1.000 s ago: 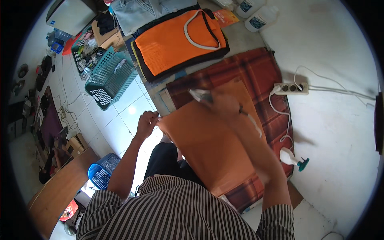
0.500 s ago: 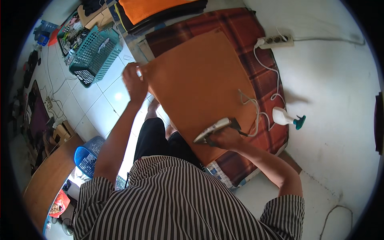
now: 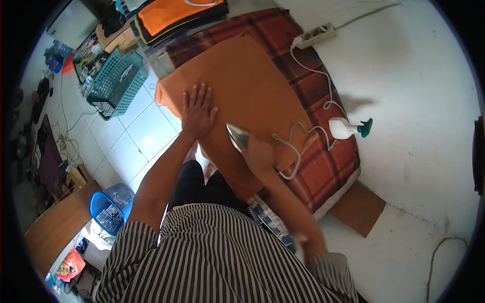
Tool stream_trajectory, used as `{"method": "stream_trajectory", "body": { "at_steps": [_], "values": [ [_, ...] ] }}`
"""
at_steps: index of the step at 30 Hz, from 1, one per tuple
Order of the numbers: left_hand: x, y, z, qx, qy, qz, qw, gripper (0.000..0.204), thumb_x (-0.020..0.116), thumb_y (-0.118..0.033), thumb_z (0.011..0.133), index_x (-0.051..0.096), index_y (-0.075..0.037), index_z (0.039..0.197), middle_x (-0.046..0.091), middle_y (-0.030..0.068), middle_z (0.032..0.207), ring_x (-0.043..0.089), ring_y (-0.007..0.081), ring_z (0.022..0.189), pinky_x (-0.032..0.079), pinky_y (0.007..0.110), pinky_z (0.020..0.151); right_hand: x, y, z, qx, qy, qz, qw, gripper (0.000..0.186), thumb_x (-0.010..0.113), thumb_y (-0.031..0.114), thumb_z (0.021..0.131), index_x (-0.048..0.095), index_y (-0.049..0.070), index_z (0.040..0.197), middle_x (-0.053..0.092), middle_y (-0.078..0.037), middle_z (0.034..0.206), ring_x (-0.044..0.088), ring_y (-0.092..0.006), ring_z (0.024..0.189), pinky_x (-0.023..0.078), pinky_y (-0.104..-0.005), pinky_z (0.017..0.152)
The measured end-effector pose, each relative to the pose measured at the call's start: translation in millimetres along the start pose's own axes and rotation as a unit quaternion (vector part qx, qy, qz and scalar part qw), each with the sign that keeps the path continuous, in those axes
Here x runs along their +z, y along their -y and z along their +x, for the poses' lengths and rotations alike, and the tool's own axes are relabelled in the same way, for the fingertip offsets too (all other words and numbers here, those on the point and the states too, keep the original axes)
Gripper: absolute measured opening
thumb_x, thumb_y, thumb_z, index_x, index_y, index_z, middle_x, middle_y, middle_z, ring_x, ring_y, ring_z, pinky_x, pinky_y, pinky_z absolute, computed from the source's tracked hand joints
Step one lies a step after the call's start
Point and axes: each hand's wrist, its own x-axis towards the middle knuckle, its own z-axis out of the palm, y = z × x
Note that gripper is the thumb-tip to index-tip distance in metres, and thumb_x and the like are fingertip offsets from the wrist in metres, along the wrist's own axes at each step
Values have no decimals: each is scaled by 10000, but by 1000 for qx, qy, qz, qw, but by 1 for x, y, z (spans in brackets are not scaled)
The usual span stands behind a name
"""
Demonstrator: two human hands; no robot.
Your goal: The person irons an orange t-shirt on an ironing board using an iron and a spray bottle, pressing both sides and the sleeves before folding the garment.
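Observation:
An orange-brown cloth [image 3: 252,76] lies spread over a red plaid padded mat [image 3: 328,182]. My left hand [image 3: 199,113] rests flat on the cloth's left part, fingers spread. Just right of it, my right hand [image 3: 257,154] grips a clothes iron [image 3: 235,135] on the cloth, slightly blurred by motion. The iron's pale cord lies in loops across the cloth's right side. A white spray bottle with a green trigger [image 3: 343,128] lies on its side at the mat's right edge.
A folded pile with bright orange fabric [image 3: 172,17] sits at the top. A power strip [image 3: 313,36] is beside the white wall [image 3: 414,101]. Teal baskets [image 3: 116,86] and a blue basket [image 3: 106,212] stand on the tiled floor [image 3: 126,141], left of a brown board [image 3: 353,207] and the mat.
My left hand has left the cloth's edge and now lies flat on it. The iron moved down toward my body, then back up and left. The view has shifted.

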Motion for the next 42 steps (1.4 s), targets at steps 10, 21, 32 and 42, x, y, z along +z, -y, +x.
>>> {"method": "stream_trajectory", "body": {
  "at_steps": [10,21,32,42],
  "values": [
    [-2,-6,1,-11,27,35,999,697,459,-428,1112,352,-78,1706,298,171,1781,203,396,1668,92,622,1344,-64,-214,-8,173,-164,-34,971,424,786,400,977,685,18,1129,784,-225,954,769,-464,917,584,-561,788],
    [-2,-5,-3,-17,3,28,999,708,471,-429,1094,353,-90,1704,297,152,1785,206,371,1671,78,630,1348,-47,-117,11,138,-6,-47,989,548,759,563,951,768,36,1100,793,-209,978,765,-444,934,594,-544,804],
    [-22,62,-89,8,98,-24,995,723,466,-428,1133,275,-62,1726,201,191,1812,145,412,1681,111,684,1318,-31,-38,-1,-105,79,7,991,497,806,518,905,771,100,1173,785,-176,1061,752,-409,1004,587,-523,859],
    [-77,353,-647,-643,171,-199,719,613,527,-429,1121,486,-25,1581,558,261,1533,507,379,1444,371,457,1215,-19,-69,18,96,-105,175,974,394,732,415,1010,745,66,1191,758,-115,938,760,-283,912,587,-458,733]
  ]
}}
